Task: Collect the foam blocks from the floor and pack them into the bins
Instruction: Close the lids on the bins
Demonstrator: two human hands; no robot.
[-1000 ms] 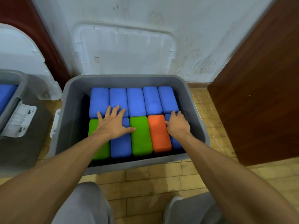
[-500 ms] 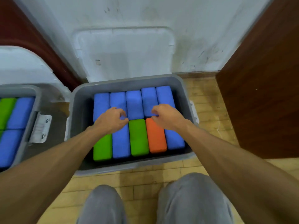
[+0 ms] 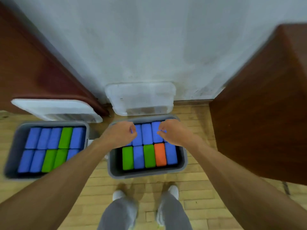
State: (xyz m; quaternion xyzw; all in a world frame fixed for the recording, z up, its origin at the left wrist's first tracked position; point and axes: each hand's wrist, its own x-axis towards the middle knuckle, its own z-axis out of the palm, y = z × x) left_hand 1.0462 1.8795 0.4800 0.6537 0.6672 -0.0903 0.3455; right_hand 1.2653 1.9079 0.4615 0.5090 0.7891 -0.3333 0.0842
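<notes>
curling loosely, the fingers of the left hand and of the right hand grasp nothing. both hands hang over the back row of the centre bin. foam blocks fill it in two tight rows, blue, green and one orange. a second bin to the left is packed the same way. no loose block shows on the floor. the foam looks light, soft and grippy, so a gentle pinch across a block's short sides should lift it. a clear lid leans on the wall behind.
</notes>
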